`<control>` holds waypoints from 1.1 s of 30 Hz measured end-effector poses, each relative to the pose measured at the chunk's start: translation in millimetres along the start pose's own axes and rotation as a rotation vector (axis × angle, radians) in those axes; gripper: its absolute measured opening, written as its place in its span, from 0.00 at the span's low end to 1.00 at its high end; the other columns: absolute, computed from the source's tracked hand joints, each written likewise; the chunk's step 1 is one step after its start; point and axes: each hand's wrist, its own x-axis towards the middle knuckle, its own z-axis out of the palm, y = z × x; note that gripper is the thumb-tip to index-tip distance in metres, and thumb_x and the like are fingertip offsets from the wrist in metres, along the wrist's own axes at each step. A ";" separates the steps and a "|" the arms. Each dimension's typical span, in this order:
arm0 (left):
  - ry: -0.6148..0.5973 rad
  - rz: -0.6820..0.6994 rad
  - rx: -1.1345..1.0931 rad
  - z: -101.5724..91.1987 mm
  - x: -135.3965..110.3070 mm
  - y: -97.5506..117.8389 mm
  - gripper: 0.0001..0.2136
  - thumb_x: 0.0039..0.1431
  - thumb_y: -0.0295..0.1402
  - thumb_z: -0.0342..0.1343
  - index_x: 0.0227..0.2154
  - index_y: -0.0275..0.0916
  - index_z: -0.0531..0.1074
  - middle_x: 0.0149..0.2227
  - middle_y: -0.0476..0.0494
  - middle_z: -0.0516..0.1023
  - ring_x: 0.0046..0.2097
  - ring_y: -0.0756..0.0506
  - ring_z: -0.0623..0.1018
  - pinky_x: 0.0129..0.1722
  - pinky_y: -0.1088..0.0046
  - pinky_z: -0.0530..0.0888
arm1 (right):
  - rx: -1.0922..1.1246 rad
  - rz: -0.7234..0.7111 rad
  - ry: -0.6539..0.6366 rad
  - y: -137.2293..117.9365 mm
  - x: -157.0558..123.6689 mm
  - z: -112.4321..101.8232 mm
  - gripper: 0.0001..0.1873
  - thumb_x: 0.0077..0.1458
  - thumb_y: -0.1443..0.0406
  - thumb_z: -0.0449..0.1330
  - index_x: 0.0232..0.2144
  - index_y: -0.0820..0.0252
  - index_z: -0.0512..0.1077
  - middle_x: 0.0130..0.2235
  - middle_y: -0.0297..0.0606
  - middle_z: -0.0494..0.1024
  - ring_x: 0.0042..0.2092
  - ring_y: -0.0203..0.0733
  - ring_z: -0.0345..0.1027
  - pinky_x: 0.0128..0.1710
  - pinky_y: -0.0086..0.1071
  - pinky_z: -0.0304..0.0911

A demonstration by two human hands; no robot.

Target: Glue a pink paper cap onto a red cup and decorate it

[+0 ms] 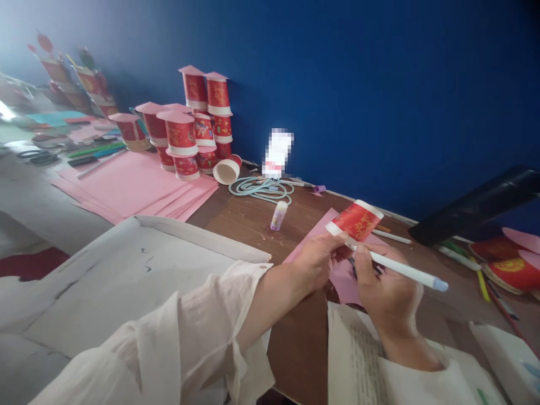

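My left hand (318,261) is closed on the rim side of a red paper cup (358,220) with gold print, tilted on its side above the table. Between the fingers of my right hand (388,287) is a white marker pen (407,267) with a pale blue end. Its tip points at the cup's lower edge, close to my left fingers; whether it touches cannot be made out. Pink paper (310,236) lies under both hands, and a dark object beneath my right fingers is mostly hidden. A glue stick (278,216) stands upright to the left of my hands.
Stacked red cups with pink paper tops (181,132) stand at the back left, beside pink sheets (135,183). One cup (228,170) lies tipped near a coiled pale blue cable (261,190). A black cylinder (476,205) leans at right. A printed page (354,349) lies in front.
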 end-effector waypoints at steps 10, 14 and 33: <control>0.123 -0.132 -0.145 1.5 1.7 4.6 0.03 0.55 0.27 0.61 0.32 0.33 0.77 0.33 0.40 0.79 0.36 0.47 0.77 0.49 0.69 0.72 | 0.136 0.098 0.199 6.6 2.2 -5.8 0.13 0.60 0.60 0.59 0.38 0.64 0.77 0.32 0.43 0.78 0.34 0.45 0.73 0.35 0.39 0.67; 0.147 -0.160 -0.154 3.4 0.1 6.7 0.07 0.59 0.26 0.53 0.32 0.31 0.77 0.34 0.37 0.79 0.37 0.46 0.78 0.48 0.67 0.74 | 0.179 0.137 0.221 12.5 3.4 -3.1 0.14 0.60 0.58 0.59 0.40 0.64 0.76 0.36 0.45 0.79 0.38 0.48 0.74 0.37 0.41 0.68; -0.009 -0.065 0.021 -3.8 -3.1 -1.3 0.10 0.59 0.26 0.59 0.42 0.30 0.78 0.43 0.35 0.82 0.45 0.45 0.80 0.57 0.66 0.70 | 0.189 0.184 0.212 5.9 1.8 -3.5 0.12 0.59 0.56 0.60 0.36 0.59 0.74 0.35 0.41 0.78 0.36 0.45 0.73 0.36 0.39 0.69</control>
